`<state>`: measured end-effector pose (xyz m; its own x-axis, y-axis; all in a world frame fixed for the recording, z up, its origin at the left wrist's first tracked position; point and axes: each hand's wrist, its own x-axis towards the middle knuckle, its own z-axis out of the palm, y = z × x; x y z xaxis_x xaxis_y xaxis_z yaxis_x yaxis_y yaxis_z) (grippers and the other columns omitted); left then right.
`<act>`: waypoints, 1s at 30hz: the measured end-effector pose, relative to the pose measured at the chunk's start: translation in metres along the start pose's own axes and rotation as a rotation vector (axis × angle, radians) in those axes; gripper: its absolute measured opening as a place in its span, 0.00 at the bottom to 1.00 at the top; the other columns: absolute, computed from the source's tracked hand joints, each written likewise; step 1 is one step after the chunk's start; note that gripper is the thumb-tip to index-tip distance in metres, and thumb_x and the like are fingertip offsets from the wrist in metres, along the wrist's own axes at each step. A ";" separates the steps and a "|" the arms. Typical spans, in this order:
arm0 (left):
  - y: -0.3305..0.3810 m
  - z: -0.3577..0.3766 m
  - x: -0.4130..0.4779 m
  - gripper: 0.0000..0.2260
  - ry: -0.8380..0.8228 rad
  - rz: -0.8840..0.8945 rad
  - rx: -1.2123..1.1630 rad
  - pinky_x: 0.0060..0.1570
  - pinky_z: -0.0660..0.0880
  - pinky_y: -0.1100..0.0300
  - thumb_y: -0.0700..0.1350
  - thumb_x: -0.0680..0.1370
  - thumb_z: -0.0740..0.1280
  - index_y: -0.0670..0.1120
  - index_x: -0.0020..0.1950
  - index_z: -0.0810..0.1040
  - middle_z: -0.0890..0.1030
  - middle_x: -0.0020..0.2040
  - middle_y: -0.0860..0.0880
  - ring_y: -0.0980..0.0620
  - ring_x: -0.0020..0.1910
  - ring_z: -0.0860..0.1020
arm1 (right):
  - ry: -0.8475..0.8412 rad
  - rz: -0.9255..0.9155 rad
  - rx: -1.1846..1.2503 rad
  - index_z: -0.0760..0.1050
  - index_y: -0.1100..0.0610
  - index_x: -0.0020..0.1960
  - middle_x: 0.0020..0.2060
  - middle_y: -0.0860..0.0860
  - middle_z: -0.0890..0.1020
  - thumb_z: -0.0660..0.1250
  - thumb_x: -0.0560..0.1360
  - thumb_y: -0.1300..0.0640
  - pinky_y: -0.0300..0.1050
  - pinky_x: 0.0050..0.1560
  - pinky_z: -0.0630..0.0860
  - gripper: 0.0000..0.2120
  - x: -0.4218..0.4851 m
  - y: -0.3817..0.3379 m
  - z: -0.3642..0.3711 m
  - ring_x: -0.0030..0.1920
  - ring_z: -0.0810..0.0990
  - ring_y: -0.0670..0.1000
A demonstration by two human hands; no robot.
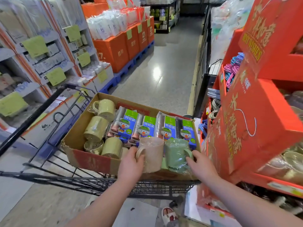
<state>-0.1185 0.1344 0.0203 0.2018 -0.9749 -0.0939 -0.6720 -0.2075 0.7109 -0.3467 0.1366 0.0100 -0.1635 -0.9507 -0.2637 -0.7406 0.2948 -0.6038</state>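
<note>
Your left hand [131, 163] is clenched round the handle side of a pink mug [154, 153]. Your right hand [202, 165] grips a green mug [174, 153] at its handle, fingers curled against it. Both mugs are plain matte cylinders with loop handles. They stand upright, touching side by side, under crinkled clear film [185, 173] that catches the light. The pink handle points to 9 o'clock into your left palm, and the green one points to 3 o'clock into your right.

The pair sits at the near edge of a worn cardboard box [91, 159] with a torn rim. In the box, at 10 o'clock from your hands, lie film-wrapped yellow mugs [106, 108], mostly on their sides. At 12 o'clock stand glossy blue-and-green packs [170, 126] printed with a cartoon figure.

The box rests in a black wire cart [65, 179]. Beyond it, a polished grey floor [164, 66] runs up a shop aisle. At 3 o'clock there is a red cardboard display [255, 122] with gold lettering, with coloured hangers [232, 69] beside it. At 11 o'clock, orange cartons [114, 51] sit on blue pallets [129, 64].
</note>
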 end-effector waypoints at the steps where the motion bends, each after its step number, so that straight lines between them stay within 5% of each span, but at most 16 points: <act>1: 0.000 0.000 -0.007 0.08 0.005 0.013 -0.016 0.38 0.66 0.56 0.44 0.77 0.65 0.50 0.41 0.68 0.75 0.37 0.47 0.42 0.42 0.75 | 0.020 -0.008 -0.007 0.62 0.46 0.35 0.32 0.43 0.69 0.61 0.78 0.53 0.44 0.39 0.64 0.14 -0.009 0.001 -0.002 0.41 0.72 0.53; 6: 0.004 0.004 -0.040 0.09 -0.006 0.056 -0.066 0.36 0.62 0.57 0.42 0.78 0.64 0.50 0.42 0.66 0.71 0.34 0.50 0.46 0.38 0.70 | 0.084 -0.019 0.002 0.72 0.51 0.46 0.38 0.48 0.78 0.61 0.78 0.53 0.45 0.40 0.68 0.04 -0.049 0.012 -0.011 0.42 0.75 0.54; 9: 0.006 0.007 -0.057 0.05 -0.013 0.084 -0.097 0.36 0.62 0.57 0.42 0.78 0.64 0.47 0.46 0.68 0.73 0.35 0.49 0.46 0.38 0.71 | 0.119 -0.013 -0.005 0.76 0.56 0.56 0.46 0.54 0.81 0.61 0.78 0.53 0.46 0.44 0.72 0.11 -0.066 0.023 -0.017 0.46 0.78 0.56; 24: 0.079 0.091 -0.140 0.07 -0.177 0.197 -0.116 0.37 0.62 0.58 0.43 0.76 0.68 0.47 0.46 0.70 0.75 0.38 0.48 0.46 0.40 0.73 | 0.240 0.100 0.103 0.74 0.56 0.47 0.38 0.50 0.80 0.61 0.79 0.53 0.46 0.41 0.72 0.07 -0.153 0.141 -0.098 0.40 0.78 0.52; 30: 0.146 0.154 -0.202 0.10 -0.267 0.300 -0.115 0.32 0.61 0.57 0.42 0.75 0.68 0.49 0.40 0.67 0.71 0.32 0.52 0.52 0.33 0.69 | 0.345 0.174 0.094 0.71 0.56 0.43 0.31 0.49 0.75 0.62 0.78 0.53 0.39 0.31 0.64 0.08 -0.202 0.218 -0.159 0.32 0.73 0.48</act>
<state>-0.3668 0.2883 0.0354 -0.1925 -0.9806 -0.0376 -0.5862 0.0842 0.8058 -0.5790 0.3779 0.0508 -0.5023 -0.8577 -0.1096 -0.6221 0.4464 -0.6432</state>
